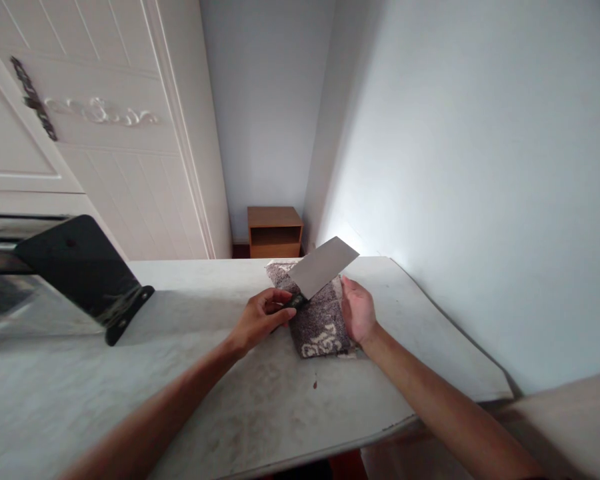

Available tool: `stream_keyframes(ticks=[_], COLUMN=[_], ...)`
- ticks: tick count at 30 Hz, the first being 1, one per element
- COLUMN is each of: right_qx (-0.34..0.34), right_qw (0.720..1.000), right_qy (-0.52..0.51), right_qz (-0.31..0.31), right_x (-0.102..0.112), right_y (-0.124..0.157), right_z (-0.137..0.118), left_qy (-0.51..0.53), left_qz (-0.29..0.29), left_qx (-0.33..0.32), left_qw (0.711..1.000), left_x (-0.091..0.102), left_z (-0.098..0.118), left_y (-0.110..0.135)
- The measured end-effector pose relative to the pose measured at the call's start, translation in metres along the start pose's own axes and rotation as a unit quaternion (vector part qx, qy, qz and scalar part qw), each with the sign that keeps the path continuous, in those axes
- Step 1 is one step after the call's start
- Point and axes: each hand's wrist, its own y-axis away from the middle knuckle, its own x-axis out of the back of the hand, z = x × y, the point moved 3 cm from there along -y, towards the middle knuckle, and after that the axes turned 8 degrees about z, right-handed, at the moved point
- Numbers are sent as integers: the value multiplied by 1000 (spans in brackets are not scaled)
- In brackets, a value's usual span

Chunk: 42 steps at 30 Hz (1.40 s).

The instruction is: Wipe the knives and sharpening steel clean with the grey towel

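A cleaver [323,267] with a broad grey blade and a dark handle lies tilted over a folded grey patterned cloth [320,323] on the white table [230,400]. My left hand [260,320] is closed around the cleaver's handle at the cloth's left edge. My right hand [359,310] rests against the cloth's right side, fingers pressed on it, just below the blade's far corner.
A black angled stand [87,270] sits on the table at left, beside a shiny metal surface [10,293]. A white panelled door [105,133] is behind. A small wooden cabinet [274,231] stands in the corner. The wall runs close along the table's right edge.
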Motion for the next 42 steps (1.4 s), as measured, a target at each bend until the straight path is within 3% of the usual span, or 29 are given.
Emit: stream_keyframes(ticks=[4,13,20,23,27,34,38,42], right_qx=[-38,-61,-1,-7,-13,94,119,120], right_qw=[999,996,999,999,998,991,989,989], right_qy=[17,58,47,24,21,25,16,17], right_qz=[-23,-17,16,28,52,87,85,83], right_x=[-6,-10,-5,-6,-1,8,9,9], right_y=[5,13,10,8,6,3,3,5], right_z=[4,9,4,2,-3,-22,-27,-26], left_qy=[-49,-146,-170,-182,-221,-395,-407,-364], left_qz=[-38,-42,35,50,53,19,26,55], left_qx=[-3,-131,-136,-128,-153,-195,-207,-240], left_qw=[998,980,975,974,962,898,889,898], left_x=[-4,-8,-12,-13,-10,-2,0,0], left_z=[-1,9,9,7,7,13,10,4], left_y=[3,13,17,17,17,19,18,17])
